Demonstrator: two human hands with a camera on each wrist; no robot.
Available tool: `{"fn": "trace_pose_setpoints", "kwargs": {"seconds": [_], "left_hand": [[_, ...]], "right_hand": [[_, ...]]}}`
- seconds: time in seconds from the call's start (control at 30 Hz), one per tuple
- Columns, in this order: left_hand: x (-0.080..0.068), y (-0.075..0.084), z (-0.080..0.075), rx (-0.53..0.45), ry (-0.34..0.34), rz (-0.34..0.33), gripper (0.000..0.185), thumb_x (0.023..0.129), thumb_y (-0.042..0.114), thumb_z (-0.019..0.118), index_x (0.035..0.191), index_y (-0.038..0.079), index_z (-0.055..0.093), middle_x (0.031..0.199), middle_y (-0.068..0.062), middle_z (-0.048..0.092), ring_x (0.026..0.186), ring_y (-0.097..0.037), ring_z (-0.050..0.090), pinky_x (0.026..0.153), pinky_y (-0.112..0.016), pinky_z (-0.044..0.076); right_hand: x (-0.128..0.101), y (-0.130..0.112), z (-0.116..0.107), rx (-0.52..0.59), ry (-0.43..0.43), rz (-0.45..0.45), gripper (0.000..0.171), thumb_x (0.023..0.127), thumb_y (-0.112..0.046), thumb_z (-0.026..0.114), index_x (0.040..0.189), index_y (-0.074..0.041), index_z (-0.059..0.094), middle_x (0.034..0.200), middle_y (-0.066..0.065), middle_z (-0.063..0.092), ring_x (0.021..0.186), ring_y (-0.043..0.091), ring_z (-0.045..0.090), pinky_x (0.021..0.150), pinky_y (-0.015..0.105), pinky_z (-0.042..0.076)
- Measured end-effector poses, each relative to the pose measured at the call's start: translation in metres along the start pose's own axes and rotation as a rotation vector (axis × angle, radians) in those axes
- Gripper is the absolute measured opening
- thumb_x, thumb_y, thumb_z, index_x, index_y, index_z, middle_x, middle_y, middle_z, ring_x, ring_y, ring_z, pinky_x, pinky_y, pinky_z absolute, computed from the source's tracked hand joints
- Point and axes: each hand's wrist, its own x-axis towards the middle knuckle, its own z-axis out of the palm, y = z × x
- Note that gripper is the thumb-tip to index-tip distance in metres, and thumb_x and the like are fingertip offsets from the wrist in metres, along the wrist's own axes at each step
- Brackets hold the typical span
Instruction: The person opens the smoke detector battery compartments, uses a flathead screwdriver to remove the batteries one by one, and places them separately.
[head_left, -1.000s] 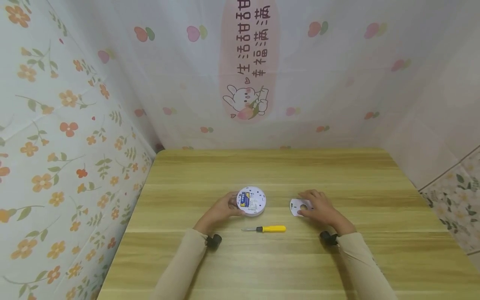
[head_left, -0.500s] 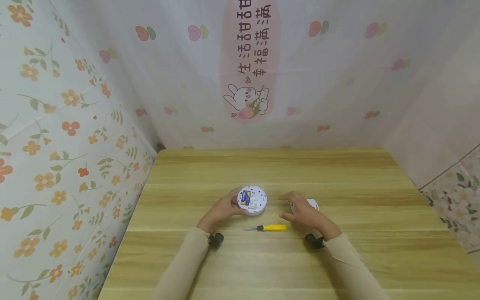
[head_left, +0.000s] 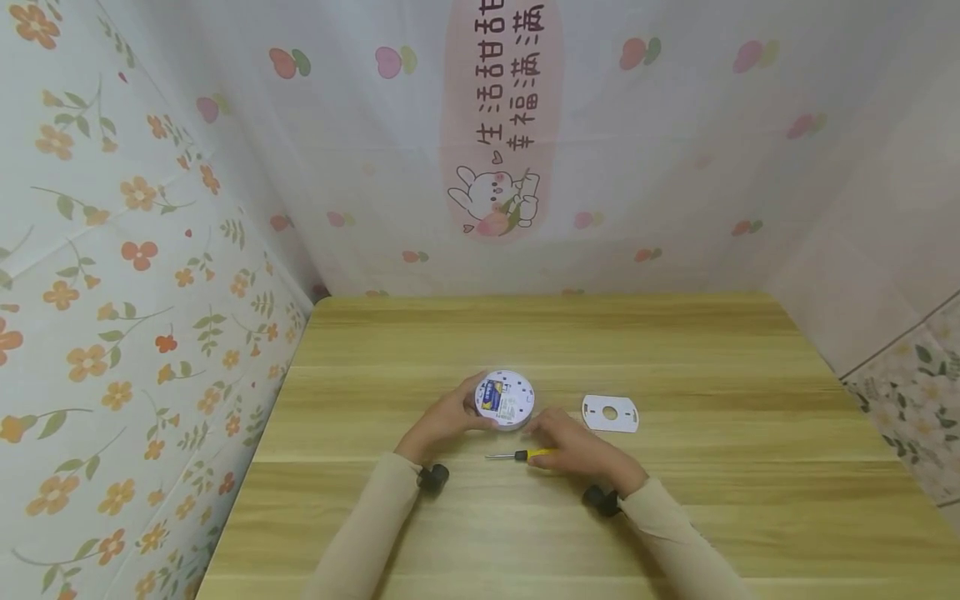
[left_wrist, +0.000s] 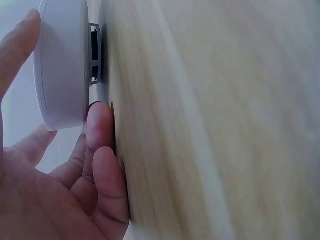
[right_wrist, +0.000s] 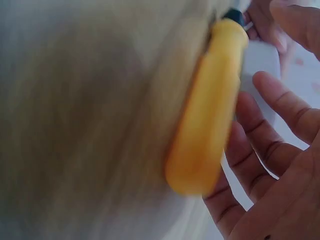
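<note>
Left hand (head_left: 445,419) is gripping the white disc (head_left: 510,400); plate (head_left: 611,426) is lying separate, just beyond right hand (head_left: 579,444), which is hanging spread over the yellow screwdriver (right_wrist: 207,117). Its pickup seemingly remaining.

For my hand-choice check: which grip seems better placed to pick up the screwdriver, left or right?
Right, I'd judge: the right grip is open at the screwdriver, by its yellow handle, while the left grip holds the disc.

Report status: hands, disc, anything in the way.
Left hand grips disc. Right hand at screwdriver, apparently not gripping yet. Plate right of disc, not in the way.
</note>
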Motion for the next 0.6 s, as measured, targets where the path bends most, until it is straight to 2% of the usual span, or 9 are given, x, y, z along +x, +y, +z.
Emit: {"fn": "trace_pose_setpoints", "kwargs": {"seconds": [0.1, 0.23, 0.43, 0.6], "left_hand": [[-0.001, 0.0, 0.0, -0.007, 0.002, 0.002, 0.098, 0.072, 0.038, 0.083, 0.153, 0.026, 0.028, 0.142, -0.01, 0.052, 0.122, -0.026, 0.053, 0.108, -0.053, 0.035], [-0.002, 0.001, 0.001, -0.018, 0.008, -0.002, 0.097, 0.072, 0.036, 0.083, 0.152, 0.026, 0.029, 0.147, -0.008, 0.047, 0.128, -0.029, 0.049, 0.111, -0.055, 0.031], [-0.003, 0.0, 0.002, -0.019, 0.021, -0.013, 0.096, 0.073, 0.036, 0.083, 0.152, 0.028, 0.03, 0.148, -0.009, 0.047, 0.129, -0.03, 0.048, 0.111, -0.056, 0.03], [-0.002, -0.003, 0.002, -0.037, 0.026, 0.011, 0.096, 0.073, 0.034, 0.083, 0.152, 0.026, 0.029, 0.148, -0.008, 0.046, 0.128, -0.028, 0.05, 0.112, -0.053, 0.031]], "right_hand": [[0.003, -0.002, 0.005, -0.022, -0.058, 0.008, 0.033, 0.082, -0.026, 0.073, 0.11, -0.01, 0.065, 0.104, -0.001, 0.06, 0.094, 0.011, 0.049, 0.084, 0.03, 0.045], [0.004, -0.005, 0.009, -0.067, -0.097, 0.012, 0.025, 0.083, -0.026, 0.072, 0.105, -0.015, 0.067, 0.103, -0.005, 0.06, 0.094, 0.01, 0.05, 0.083, 0.029, 0.043], [0.007, -0.007, 0.01, -0.086, -0.081, 0.018, 0.019, 0.083, -0.026, 0.073, 0.098, -0.016, 0.067, 0.095, -0.007, 0.056, 0.087, 0.008, 0.047, 0.078, 0.028, 0.039], [0.009, -0.006, 0.014, -0.119, -0.064, 0.015, 0.013, 0.083, -0.021, 0.071, 0.094, -0.015, 0.068, 0.092, -0.006, 0.058, 0.086, 0.009, 0.049, 0.077, 0.029, 0.04]]}}
